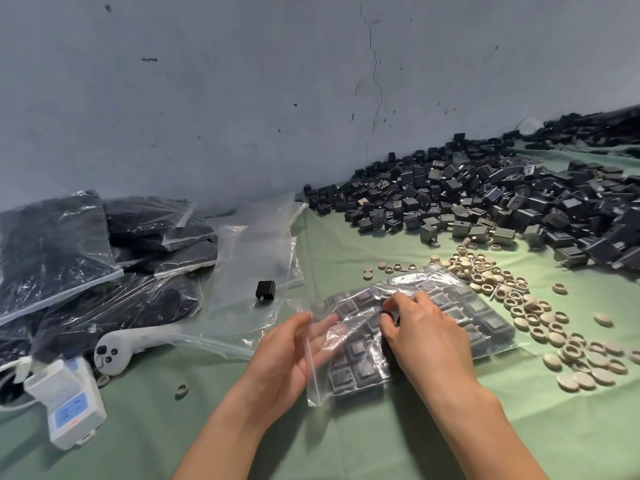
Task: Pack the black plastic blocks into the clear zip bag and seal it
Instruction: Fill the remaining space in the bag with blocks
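Bag (450, 327) lies flat on the green surface (346, 441), toward its near edge and right of middle. It is mostly filled, with blocks (478, 306) laid in flat rows inside.

Mouth is not sealed and the zip strip stands apart at the left end. The long axis runs left to right, its right end angled slightly toward the far edge, with the mouth pointing left.

Left hand (287, 355) pinches the mouth flap, thumb on top and fingers showing through the film. Right hand (426, 330) has its fingers curled at the rows just inside the mouth. Cannot tell whether it grips a block or only presses the film.

Judged late stage: last blocks to seat, then the zip to press shut. A loose pile (502, 199) remains along the far edge toward the right corner.
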`<action>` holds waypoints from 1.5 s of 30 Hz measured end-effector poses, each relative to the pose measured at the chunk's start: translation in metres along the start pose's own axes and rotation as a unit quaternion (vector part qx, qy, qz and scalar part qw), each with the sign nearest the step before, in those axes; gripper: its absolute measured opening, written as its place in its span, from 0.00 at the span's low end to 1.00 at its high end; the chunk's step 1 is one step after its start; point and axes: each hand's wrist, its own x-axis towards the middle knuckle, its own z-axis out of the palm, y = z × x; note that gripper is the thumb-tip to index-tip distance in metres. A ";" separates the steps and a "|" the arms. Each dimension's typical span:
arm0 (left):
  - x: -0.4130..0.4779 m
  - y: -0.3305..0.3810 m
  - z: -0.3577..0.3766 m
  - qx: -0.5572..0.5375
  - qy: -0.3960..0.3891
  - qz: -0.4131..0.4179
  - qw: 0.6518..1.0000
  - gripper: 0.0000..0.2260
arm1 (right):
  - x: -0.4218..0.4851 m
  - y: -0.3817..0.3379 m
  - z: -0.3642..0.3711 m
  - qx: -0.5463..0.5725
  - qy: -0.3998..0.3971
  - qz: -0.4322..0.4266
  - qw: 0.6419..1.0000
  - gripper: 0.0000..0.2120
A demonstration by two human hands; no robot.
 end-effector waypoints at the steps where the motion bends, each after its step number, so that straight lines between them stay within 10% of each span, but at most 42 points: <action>1: 0.001 0.002 0.000 -0.001 -0.015 -0.005 1.000 0.03 | 0.000 0.000 0.000 0.002 0.000 0.000 1.000 0.13; 7: -0.002 0.008 -0.005 -0.077 0.012 0.017 0.997 0.08 | 0.008 0.005 -0.005 0.184 -0.005 0.051 0.982 0.13; 10: -0.004 0.010 -0.009 0.075 0.134 0.096 0.984 0.05 | 0.015 0.006 -0.008 0.344 -0.050 0.073 0.935 0.14; 13: -0.012 0.009 -0.010 0.358 0.251 0.289 0.852 0.04 | 0.015 0.000 -0.012 0.531 -0.102 0.086 0.837 0.11; 17: -0.021 -0.004 0.020 0.458 0.013 0.325 0.827 0.09 | 0.008 -0.016 -0.011 0.614 -0.144 0.024 0.775 0.20; 23: -0.018 -0.011 0.019 0.560 -0.074 0.287 0.774 0.12 | 0.002 -0.014 -0.008 0.511 -0.099 -0.069 0.851 0.27; 29: -0.024 0.001 -0.008 0.400 0.100 0.295 0.862 0.17 | 0.005 -0.007 -0.009 0.502 -0.069 -0.025 0.862 0.23; 33: -0.017 0.003 -0.042 0.290 0.241 0.207 0.903 0.09 | 0.015 0.005 -0.012 0.625 -0.036 0.124 0.770 0.20; 38: -0.001 -0.007 -0.040 0.237 0.180 0.082 0.951 0.08 | 0.021 0.011 -0.014 0.709 -0.071 0.212 0.668 0.20; 45: 0.005 0.003 -0.023 0.146 0.073 0.109 0.981 0.15 | 0.021 0.015 -0.011 0.719 -0.080 0.223 0.654 0.18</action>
